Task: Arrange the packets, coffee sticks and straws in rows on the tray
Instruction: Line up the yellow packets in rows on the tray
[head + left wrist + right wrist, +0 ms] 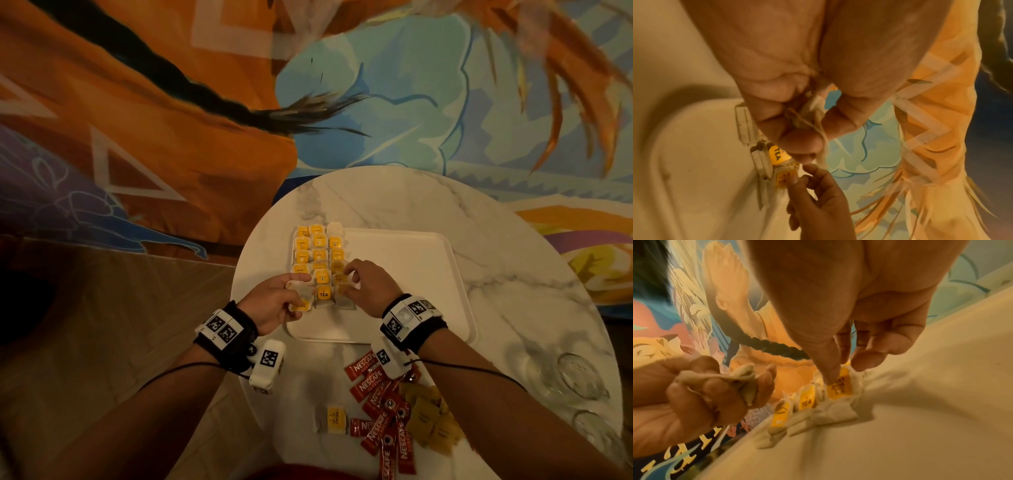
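A white tray (411,274) lies on the round marble table (513,240). Yellow-tagged tea bags (318,253) stand in three rows on its left part. My left hand (274,301) grips a bunch of tea bags (301,298) at the tray's left edge; in the left wrist view its fingers (797,141) curl round a bag and its string. My right hand (366,284) pinches the yellow tag of the nearest tea bag (838,386) in the third row. Red Nescafe coffee sticks (383,411) and brown packets (428,421) lie heaped near the table's front edge.
A single tea bag (332,419) lies left of the coffee sticks. Two clear glasses (575,377) stand at the table's right front. The tray's right half is bare. A painted mural covers the wall behind the table.
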A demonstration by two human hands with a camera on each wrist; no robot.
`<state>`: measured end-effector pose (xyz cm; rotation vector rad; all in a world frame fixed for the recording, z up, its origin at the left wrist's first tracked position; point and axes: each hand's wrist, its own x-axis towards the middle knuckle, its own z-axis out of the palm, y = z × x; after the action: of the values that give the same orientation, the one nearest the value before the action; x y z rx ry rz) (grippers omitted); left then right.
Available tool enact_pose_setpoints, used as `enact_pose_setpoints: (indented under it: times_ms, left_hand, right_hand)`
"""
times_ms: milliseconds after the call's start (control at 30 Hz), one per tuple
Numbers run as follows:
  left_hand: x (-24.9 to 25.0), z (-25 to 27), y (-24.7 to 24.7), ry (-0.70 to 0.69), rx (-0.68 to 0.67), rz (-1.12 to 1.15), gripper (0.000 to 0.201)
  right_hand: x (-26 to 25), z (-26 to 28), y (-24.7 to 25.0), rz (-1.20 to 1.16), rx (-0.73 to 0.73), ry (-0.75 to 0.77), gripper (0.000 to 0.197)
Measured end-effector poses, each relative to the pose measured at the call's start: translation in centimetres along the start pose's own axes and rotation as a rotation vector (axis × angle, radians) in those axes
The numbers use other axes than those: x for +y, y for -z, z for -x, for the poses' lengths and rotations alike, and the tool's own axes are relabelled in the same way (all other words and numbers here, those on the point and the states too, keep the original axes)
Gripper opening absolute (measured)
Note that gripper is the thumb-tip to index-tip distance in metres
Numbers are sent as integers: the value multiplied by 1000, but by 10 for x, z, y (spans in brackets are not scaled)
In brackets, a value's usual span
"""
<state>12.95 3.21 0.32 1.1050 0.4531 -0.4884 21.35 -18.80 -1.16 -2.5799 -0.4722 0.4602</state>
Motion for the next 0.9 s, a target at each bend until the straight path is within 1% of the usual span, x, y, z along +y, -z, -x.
enact_pose_setpoints:
  times_ms: [67,133,167,233,300,433,500,600,700,767,833,900]
  left_hand:
    - [-1,-1,-1,-14,-37,-40,47]
    - [-2,-3,-1,-23,-42,-41,43]
    - [-3,-3,-1,-32,-41,-31,41]
    - [-4,-4,-1,-62,-40,-23,35]
    - [-5,-5,-3,-85,-38,-21,29]
    - [-8,-7,-5,-95,-24,-26,24]
    - [-9,-6,-7,-91,-22,-44,24]
    - [-11,-5,-8,-64,-1,-91,28]
    - [-13,-3,-11,-24,-31,-168,28]
    - [-14,-3,-13,-8,-51,-183,27]
    - [-14,-5,-14,-3,-40,-173,29]
    - [-13,-6,-14,-2,-24,-151,31]
  right_hand:
    - [-9,6,3,-118,11,33,25]
    - [-20,14,6,-252,-18,55,15]
    - [-25,18,6,-316,-49,64,14]
    - [-33,24,5,-428,-108,76,21]
    - [-36,29,3,-463,-144,84,24]
    - [-38,33,-2,-445,-178,99,18]
    - [-36,33,-4,-451,-165,102,15]
    - [-35,31,-3,-503,-88,107,9]
    - [-33,28,0,-587,-25,86,4]
    - [-33,26,3,-605,-18,101,3]
    - [-34,25,6,-603,-10,120,2]
    - [-34,24,11,-590,9,127,5]
